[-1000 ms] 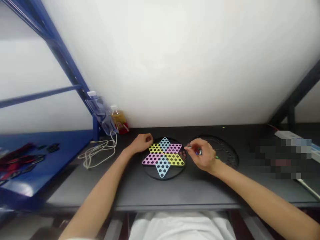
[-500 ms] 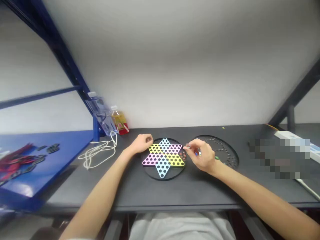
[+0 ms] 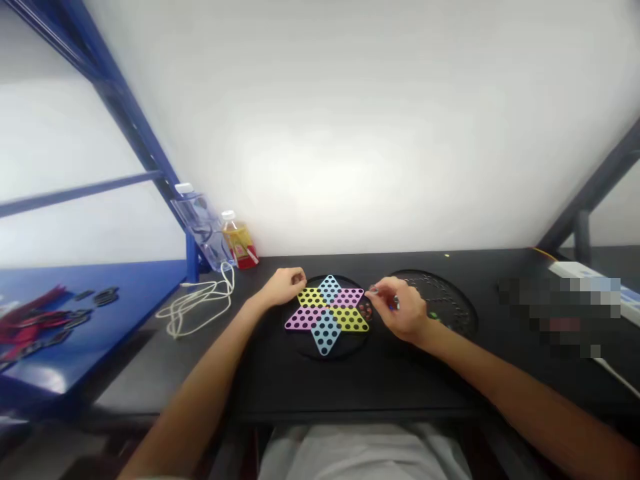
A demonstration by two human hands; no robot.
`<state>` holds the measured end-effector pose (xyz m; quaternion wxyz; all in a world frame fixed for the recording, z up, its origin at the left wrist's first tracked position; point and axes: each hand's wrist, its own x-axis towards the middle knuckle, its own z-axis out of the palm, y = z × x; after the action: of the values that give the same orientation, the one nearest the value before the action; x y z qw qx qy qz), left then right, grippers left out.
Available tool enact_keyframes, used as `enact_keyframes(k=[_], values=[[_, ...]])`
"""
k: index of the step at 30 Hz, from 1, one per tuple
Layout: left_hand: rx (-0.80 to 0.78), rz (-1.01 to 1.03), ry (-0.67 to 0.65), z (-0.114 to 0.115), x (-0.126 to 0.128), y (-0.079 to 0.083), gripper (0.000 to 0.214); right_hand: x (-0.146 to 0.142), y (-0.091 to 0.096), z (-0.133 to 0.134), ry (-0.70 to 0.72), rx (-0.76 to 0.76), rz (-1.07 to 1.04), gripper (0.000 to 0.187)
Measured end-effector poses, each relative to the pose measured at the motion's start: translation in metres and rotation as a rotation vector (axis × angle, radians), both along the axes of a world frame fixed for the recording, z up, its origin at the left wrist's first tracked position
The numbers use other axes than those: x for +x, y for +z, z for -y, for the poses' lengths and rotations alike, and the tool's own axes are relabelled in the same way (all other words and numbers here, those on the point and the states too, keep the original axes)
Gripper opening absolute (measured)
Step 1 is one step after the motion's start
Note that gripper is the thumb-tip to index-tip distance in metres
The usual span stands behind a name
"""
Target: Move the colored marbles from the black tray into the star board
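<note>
A round black Chinese checkers board (image 3: pixel 325 332) with a star of pink, yellow and light blue points lies on the table. My left hand (image 3: pixel 284 287) rests at its upper left edge, with fingers curled; whether they grip the rim is hidden. At the right edge of the board, my right hand (image 3: pixel 403 308) is closed in a pinch around a small marble (image 3: pixel 374 291). A blue spot shows between its curled fingers, perhaps another marble. Several reddish marbles (image 3: pixel 366 311) lie in the gap beside the star. The star's holes look dark.
Right of the board lies a round black lid (image 3: pixel 475 320) with small green pieces (image 3: pixel 434 316), partly behind my right hand. A white cable (image 3: pixel 200 300), a clear bottle (image 3: pixel 205 227) and a yellow-red bottle (image 3: pixel 240 243) stand left. A white power strip (image 3: pixel 575 270) lies far right.
My right hand has shifted slightly left, its fingertips nearer the pink point of the star. My left hand and the board stay put. The wall looks brighter.
</note>
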<state>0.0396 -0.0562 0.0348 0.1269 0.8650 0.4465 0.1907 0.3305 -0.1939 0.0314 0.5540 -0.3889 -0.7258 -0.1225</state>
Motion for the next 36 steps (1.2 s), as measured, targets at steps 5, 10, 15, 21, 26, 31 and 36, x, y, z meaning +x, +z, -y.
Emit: enact_keyframes(k=[5, 10, 15, 21, 26, 31, 36], values=[[-0.001, 0.003, 0.009, -0.0002, -0.0002, -0.0007, 0.022, 0.0005, -0.0021, -0.0005, -0.021, -0.026, 0.014, 0.013], [-0.006, 0.006, 0.008, 0.0007, 0.0002, 0.0002, 0.022, 0.0007, -0.0003, 0.0006, -0.006, -0.038, 0.016, 0.014], [-0.001, 0.003, 0.013, 0.0006, 0.0000, 0.0003, 0.022, 0.0016, 0.0016, 0.0014, 0.007, -0.040, 0.049, 0.015], [-0.007, 0.007, 0.011, -0.0002, -0.0003, -0.0005, 0.024, 0.0011, 0.0014, 0.0024, -0.002, -0.030, 0.046, 0.016], [0.000, 0.004, 0.009, 0.0000, 0.0001, -0.0005, 0.022, 0.0011, 0.0006, 0.0016, -0.002, -0.039, 0.053, 0.015], [-0.004, -0.002, 0.005, 0.0003, -0.0003, -0.0005, 0.023, 0.0018, -0.0010, 0.0014, 0.001, -0.075, 0.032, 0.015], [0.010, -0.005, 0.008, -0.0003, -0.0004, 0.0000, 0.022, -0.0034, 0.0036, 0.0040, 0.085, -0.244, -0.212, 0.017]])
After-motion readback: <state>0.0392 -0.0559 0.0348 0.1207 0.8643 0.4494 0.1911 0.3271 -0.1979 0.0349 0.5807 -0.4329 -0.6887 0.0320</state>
